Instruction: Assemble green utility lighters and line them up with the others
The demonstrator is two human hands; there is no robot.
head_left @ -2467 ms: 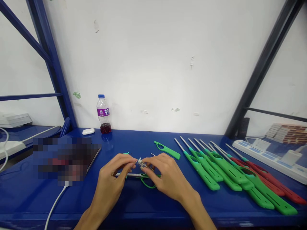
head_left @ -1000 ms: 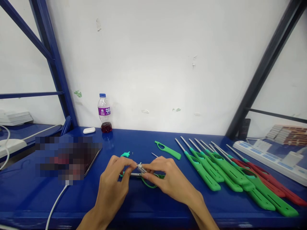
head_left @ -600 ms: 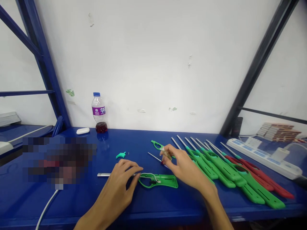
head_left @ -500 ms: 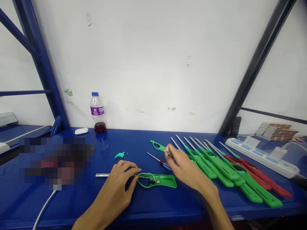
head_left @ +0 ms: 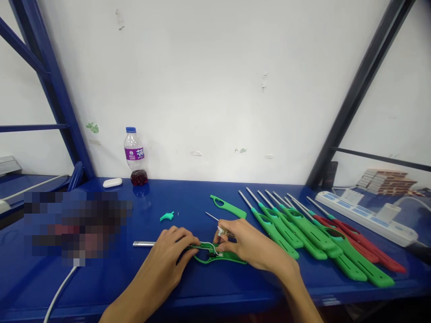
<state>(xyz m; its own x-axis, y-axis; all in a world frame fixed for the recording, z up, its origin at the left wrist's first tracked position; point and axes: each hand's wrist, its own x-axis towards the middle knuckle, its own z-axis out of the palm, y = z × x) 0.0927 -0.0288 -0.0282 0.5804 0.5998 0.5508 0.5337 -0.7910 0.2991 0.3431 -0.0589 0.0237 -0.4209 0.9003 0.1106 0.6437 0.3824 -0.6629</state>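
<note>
My left hand (head_left: 168, 253) pinches the front of an opened green lighter casing half (head_left: 232, 256), where its metal tube (head_left: 143, 244) leaves to the left. A white wire and a small black part lie inside the casing. Over the casing's right part, my right hand (head_left: 252, 246) grips a small yellowish see-through fuel tank (head_left: 222, 231) with a white end. The hand hides part of the casing and most of the screwdriver (head_left: 211, 216) behind it. Further back rests the other green casing half (head_left: 232, 208). A teal trigger (head_left: 167, 216) lies beyond my left hand.
Several green lighters (head_left: 296, 222) and some red lighters (head_left: 353, 233) lie in a row at right. Behind them runs a white power strip (head_left: 367, 217). A drink bottle (head_left: 135, 157) and a white case (head_left: 112, 182) stand near the wall. A white cable (head_left: 60, 291) crosses at left.
My right hand has moved left and down with the fuel tank, from beside the screwdriver to over the casing. The other casing half is now uncovered. My left hand stays on the casing.
</note>
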